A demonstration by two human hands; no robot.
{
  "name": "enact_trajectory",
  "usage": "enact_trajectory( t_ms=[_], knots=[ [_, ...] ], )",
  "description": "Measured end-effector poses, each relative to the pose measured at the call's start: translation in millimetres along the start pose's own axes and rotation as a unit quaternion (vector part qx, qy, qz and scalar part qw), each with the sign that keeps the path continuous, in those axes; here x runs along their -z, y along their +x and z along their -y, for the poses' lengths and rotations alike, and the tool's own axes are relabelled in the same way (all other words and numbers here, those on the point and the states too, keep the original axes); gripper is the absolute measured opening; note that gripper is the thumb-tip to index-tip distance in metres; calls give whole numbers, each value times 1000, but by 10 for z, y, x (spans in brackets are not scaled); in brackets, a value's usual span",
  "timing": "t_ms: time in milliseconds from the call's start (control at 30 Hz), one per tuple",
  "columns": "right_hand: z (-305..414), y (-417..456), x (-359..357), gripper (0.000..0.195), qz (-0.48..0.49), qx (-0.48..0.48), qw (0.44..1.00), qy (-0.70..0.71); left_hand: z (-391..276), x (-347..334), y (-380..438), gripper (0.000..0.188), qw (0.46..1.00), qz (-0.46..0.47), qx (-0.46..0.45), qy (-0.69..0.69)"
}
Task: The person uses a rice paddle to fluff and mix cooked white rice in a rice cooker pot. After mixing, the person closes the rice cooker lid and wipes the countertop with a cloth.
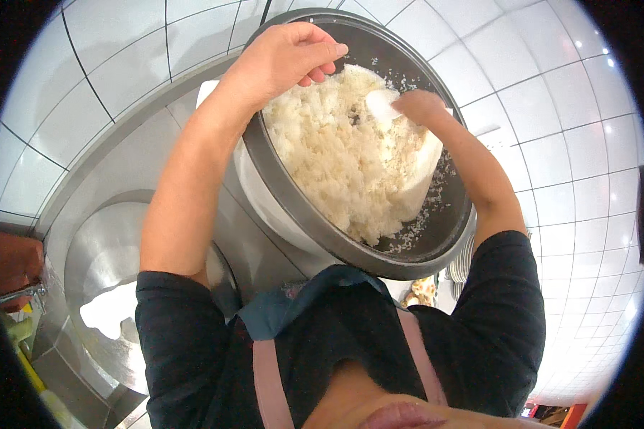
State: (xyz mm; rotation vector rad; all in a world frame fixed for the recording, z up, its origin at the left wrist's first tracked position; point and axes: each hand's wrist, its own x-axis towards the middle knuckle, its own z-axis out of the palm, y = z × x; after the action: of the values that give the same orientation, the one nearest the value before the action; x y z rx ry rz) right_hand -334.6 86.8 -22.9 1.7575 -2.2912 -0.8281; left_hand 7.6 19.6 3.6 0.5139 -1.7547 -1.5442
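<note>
Cooked white rice [338, 155] is heaped in a large dark round pot [300, 187], with loose grains stuck on its inner wall. My right hand [419, 107] grips a white scoop or paddle [382, 106], whose blade touches the upper right part of the rice. Beside the blade a small dark gap shows in the rice. Over the pot's upper left rim is my left hand [306, 56], with its thumb and fingers drawn close together; nothing is seen in it.
A large metal bowl [104, 236] with something white inside stands at the left on a metal counter [193, 112]. White tiled walls [515, 64] rise behind and to the right. Stacked plates [460, 263] and some food [423, 292] are partly visible beyond the pot's lower right.
</note>
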Motion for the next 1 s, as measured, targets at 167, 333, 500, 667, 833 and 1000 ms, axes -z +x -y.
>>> enact_trajectory(
  t_ms=[167, 333, 500, 667, 833, 1000],
  knots=[
    [6, 126, 374, 26, -51, -66, 994, -63, -6, 7, 21, 30, 1000, 0, 11, -5],
    [273, 465, 84, 23, -53, -30, 996, -64, -6, -16, 34, 30, 1000, 2, 11, -26],
    [592, 238, 410, 19, -105, 149, 982, -57, -4, -26, 67, 30, 999, 12, 37, 20],
    [858, -407, 353, 9, -149, 162, 975, -12, 4, -14, 63, 28, 999, 6, 27, 42],
    [717, -981, 309, 10, -178, 133, 975, 5, 52, -32, 69, 29, 1000, 0, 1, 16],
    [230, -790, 696, 33, -70, 47, 962, 260, 29, -4, 57, 30, 1000, -3, 3, 12]
  ],
)
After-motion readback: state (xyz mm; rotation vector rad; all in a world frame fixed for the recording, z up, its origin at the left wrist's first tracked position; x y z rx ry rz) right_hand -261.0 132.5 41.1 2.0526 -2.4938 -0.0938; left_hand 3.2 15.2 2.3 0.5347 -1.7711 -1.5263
